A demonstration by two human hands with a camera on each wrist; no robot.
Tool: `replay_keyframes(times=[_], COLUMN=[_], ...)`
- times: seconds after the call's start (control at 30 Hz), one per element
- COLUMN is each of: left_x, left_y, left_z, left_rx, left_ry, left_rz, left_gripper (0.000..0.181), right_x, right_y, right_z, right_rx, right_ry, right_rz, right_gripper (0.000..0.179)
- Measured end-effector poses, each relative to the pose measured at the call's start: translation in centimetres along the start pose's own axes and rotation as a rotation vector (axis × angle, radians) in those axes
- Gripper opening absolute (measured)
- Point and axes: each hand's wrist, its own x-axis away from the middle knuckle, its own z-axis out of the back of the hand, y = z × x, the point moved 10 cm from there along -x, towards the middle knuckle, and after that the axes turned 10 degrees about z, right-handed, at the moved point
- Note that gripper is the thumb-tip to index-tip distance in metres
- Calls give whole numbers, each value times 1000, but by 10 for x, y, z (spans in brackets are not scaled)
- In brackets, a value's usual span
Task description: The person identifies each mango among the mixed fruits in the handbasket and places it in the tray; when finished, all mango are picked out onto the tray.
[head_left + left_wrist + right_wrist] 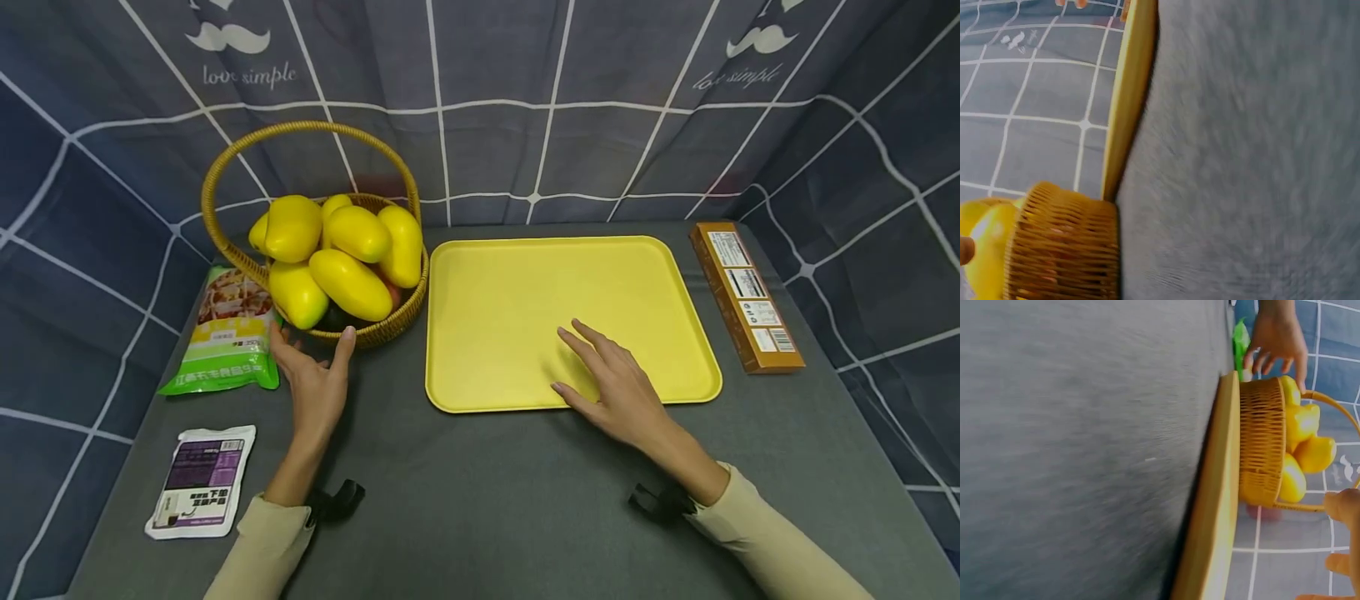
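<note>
A wicker basket (390,329) with a tall looped handle stands at the back left, heaped with yellow mango-like fruits (351,283). Something dark and something reddish show in part beneath them. At the basket's front left is my left hand (315,387), thumb and fingers spread apart; whether the fingertips touch the rim is hard to tell. My right hand (618,387) hovers over the front edge of a yellow tray (510,325), its fingers loosely spread and holding nothing. The right wrist view shows the left hand (1279,337) beside the basket (1263,431).
Left of the basket lies a green food bag (225,342), partly under the handle side. A white and purple pouch (202,483) rests nearer the front left. An orange-brown box (746,300) lies right of the tray. Dark grid-patterned curtains (495,158) enclose the table.
</note>
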Motion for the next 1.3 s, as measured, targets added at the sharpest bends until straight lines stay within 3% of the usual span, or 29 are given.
replay_keyframes(times=[0.17, 0.33, 0.6, 0.73, 0.87, 1.1, 1.3], left_x=[-14, -21, -6, -3, -8, -29, -32], left_y=[-5, -10, 13, 15, 11, -18, -25], left_z=[-4, -3, 0, 0, 1, 0, -1], left_rx=[65, 66, 104, 119, 115, 100, 108], left_ry=[14, 39, 31, 33, 42, 55, 63], left_rz=[-45, -76, -145, -151, -169, -175, -186], left_gripper=[100, 97, 89, 88, 90, 95, 94], right_x=[-21, -47, -89, -107, -127, -166, -197], right_y=[-6, -11, -20, -26, -33, -40, -42], right_z=[-5, -11, -25, -31, -36, -49, -62], right_rx=[-60, -141, -283, -333, -394, -511, -583], right_ry=[-1, -1, -15, -2, 14, 5, -8], right_rz=[8, 34, 39, 64, 83, 88, 57], right_gripper=[78, 78, 79, 79, 79, 79, 76])
